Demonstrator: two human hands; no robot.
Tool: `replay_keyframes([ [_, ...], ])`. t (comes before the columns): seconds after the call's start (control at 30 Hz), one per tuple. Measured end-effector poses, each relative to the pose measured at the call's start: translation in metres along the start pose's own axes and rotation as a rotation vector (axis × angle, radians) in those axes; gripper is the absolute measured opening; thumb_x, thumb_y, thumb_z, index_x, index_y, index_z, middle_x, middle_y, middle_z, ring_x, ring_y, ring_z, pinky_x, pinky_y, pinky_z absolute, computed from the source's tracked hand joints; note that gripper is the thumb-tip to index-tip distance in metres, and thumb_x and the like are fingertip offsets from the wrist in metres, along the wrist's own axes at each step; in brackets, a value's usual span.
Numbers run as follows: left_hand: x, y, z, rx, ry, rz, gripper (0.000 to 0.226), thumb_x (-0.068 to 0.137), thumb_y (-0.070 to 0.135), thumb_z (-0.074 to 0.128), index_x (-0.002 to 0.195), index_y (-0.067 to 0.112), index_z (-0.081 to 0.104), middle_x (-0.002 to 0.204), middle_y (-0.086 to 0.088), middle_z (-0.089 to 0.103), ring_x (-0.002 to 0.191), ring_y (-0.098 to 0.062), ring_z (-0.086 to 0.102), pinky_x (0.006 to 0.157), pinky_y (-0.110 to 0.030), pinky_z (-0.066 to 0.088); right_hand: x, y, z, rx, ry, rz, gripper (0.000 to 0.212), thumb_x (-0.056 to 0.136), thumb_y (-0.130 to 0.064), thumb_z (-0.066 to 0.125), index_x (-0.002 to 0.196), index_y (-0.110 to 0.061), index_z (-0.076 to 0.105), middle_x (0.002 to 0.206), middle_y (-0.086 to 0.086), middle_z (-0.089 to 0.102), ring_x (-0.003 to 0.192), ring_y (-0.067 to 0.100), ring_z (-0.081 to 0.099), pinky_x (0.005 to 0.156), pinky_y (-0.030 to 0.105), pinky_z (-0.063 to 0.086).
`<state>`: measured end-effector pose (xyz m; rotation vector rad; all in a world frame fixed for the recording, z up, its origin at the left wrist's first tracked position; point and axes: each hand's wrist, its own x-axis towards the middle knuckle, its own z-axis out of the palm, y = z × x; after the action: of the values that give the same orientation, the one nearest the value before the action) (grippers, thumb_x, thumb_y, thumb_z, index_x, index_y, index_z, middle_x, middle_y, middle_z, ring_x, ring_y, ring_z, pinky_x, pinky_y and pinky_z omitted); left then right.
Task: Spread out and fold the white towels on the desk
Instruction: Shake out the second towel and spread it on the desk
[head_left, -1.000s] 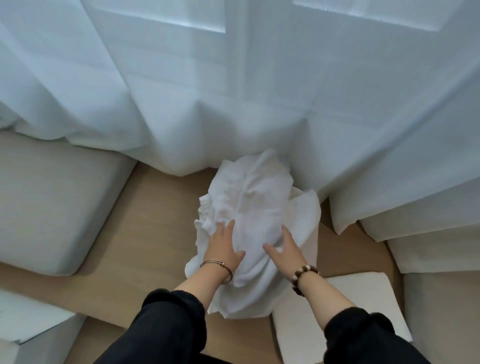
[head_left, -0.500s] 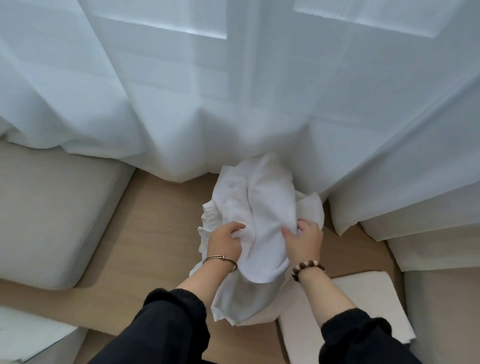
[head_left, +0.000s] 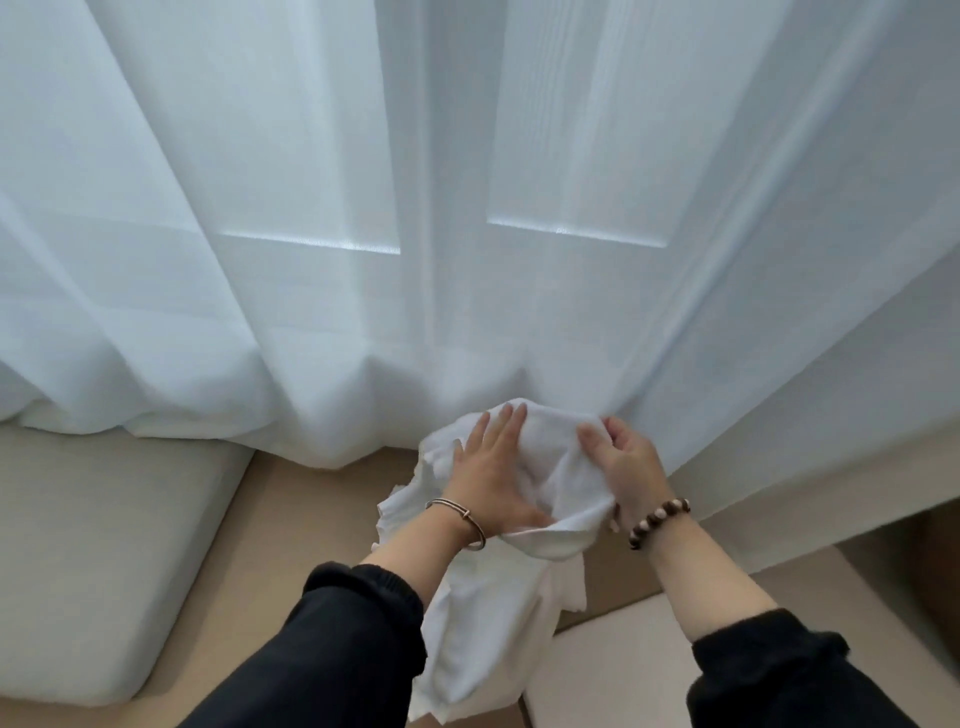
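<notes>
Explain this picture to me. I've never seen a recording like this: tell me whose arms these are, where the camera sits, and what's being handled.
There is no machine here. A person wears one camera on the head, looking down at their own arms. The left hand lies with straight fingers on a crumpled white towel. The right hand grips its upper part, and the rest hangs below. Underneath is a light wooden desk. A sheer curtain hangs behind, and a pale cushion sits left.

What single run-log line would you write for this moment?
left hand: flat on white towel | right hand: grips it | state: bunched, not folded
</notes>
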<state>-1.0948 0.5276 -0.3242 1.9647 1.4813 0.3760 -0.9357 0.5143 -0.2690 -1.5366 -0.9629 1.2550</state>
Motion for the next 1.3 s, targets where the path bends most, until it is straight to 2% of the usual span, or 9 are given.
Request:
replay_keyframes([
  [0.1, 0.006, 0.032, -0.027, -0.008, -0.024, -0.001, 0.096, 0.048, 0.06, 0.071, 0.135, 0.034, 0.039, 0.133, 0.009, 0.048, 0.129, -0.014, 0.035, 0.107, -0.037, 0.031, -0.012, -0.038, -0.017, -0.079, 0.061, -0.12, 0.02, 0.095, -0.013, 0.054, 0.078, -0.003, 0.058, 0.071, 0.008, 0.056, 0.07, 0.02, 0.052, 0.066, 0.036, 0.044],
  [0.17, 0.007, 0.052, -0.043, -0.07, -0.003, 0.02, 0.038, 0.064, 0.043, 0.075, 0.094, 0.025, 0.061, 0.087, 0.008, 0.062, 0.089, -0.016, 0.055, 0.078, -0.029, 0.043, -0.02, -0.057, -0.026, -0.15, 0.124, -0.195, 0.023, 0.094, -0.014, 0.054, 0.073, -0.006, 0.056, 0.063, -0.004, 0.053, 0.063, 0.013, 0.048, 0.061, 0.023, 0.041],
  [0.3, 0.002, 0.093, -0.065, -0.252, -0.013, 0.119, 0.042, 0.072, 0.013, 0.072, 0.05, 0.021, 0.037, 0.049, 0.01, 0.032, 0.05, -0.006, 0.03, 0.051, -0.024, 0.025, -0.043, -0.085, -0.043, -0.386, 0.344, -0.417, 0.022, 0.093, -0.013, 0.055, 0.073, -0.015, 0.046, 0.061, -0.007, 0.048, 0.056, 0.008, 0.044, 0.05, 0.016, 0.033],
  [0.5, 0.0, 0.161, -0.07, -0.328, -0.13, 0.18, 0.035, 0.078, 0.018, 0.069, 0.054, 0.016, 0.044, 0.055, 0.005, 0.032, 0.054, -0.011, 0.028, 0.049, -0.023, 0.024, -0.071, -0.1, -0.097, -0.491, 0.417, -0.463, 0.016, 0.095, -0.023, 0.052, 0.108, -0.014, 0.049, 0.085, -0.005, 0.058, 0.079, 0.02, 0.057, 0.059, 0.015, 0.038],
  [0.7, -0.002, 0.256, -0.049, -0.511, -0.165, 0.157, 0.025, 0.088, 0.01, 0.057, 0.063, 0.008, 0.055, 0.06, -0.003, 0.039, 0.062, -0.017, 0.036, 0.06, -0.029, 0.035, -0.118, -0.099, -0.168, -0.16, 0.188, -0.217, 0.068, 0.077, -0.029, 0.076, 0.128, -0.034, 0.031, 0.117, -0.014, 0.053, 0.105, 0.002, 0.054, 0.086, 0.022, 0.048],
  [0.8, -0.008, 0.315, -0.025, -0.549, -0.238, 0.178, 0.026, 0.088, 0.001, 0.055, 0.062, 0.006, 0.055, 0.06, -0.004, 0.04, 0.06, -0.018, 0.037, 0.057, -0.028, 0.035, -0.146, -0.107, -0.212, -0.184, 0.29, -0.225, 0.076, 0.068, -0.022, 0.083, 0.129, -0.029, 0.037, 0.117, -0.013, 0.055, 0.108, 0.005, 0.053, 0.09, 0.025, 0.048],
  [0.93, -0.021, 0.394, 0.014, -0.585, -0.378, 0.248, 0.023, 0.087, -0.008, 0.051, 0.071, 0.004, 0.063, 0.06, -0.005, 0.052, 0.059, -0.019, 0.049, 0.054, -0.024, 0.048, -0.187, -0.118, -0.294, -0.309, 0.46, -0.246, 0.047, 0.069, -0.02, 0.08, 0.108, -0.032, 0.056, 0.097, -0.024, 0.059, 0.09, -0.002, 0.057, 0.062, 0.001, 0.04],
  [1.13, -0.049, 0.529, 0.104, -0.721, -0.681, 0.233, 0.013, 0.094, 0.015, 0.055, 0.086, 0.011, 0.064, 0.073, -0.003, 0.06, 0.067, -0.013, 0.057, 0.063, -0.022, 0.053, -0.261, -0.103, -0.443, -0.332, 0.807, -0.182, 0.058, 0.073, -0.018, 0.079, 0.125, -0.012, 0.056, 0.127, 0.006, 0.059, 0.115, 0.021, 0.054, 0.088, 0.023, 0.038],
  [1.3, -0.071, 0.621, 0.2, -0.213, -0.929, 0.477, 0.024, 0.087, 0.036, 0.064, 0.107, 0.027, 0.054, 0.106, 0.008, 0.06, 0.094, -0.006, 0.057, 0.081, -0.024, 0.049, -0.321, -0.084, -0.553, -0.257, 1.039, -0.109, 0.057, 0.075, -0.018, 0.078, 0.126, -0.01, 0.053, 0.126, 0.009, 0.06, 0.114, 0.027, 0.055, 0.091, 0.033, 0.044],
])
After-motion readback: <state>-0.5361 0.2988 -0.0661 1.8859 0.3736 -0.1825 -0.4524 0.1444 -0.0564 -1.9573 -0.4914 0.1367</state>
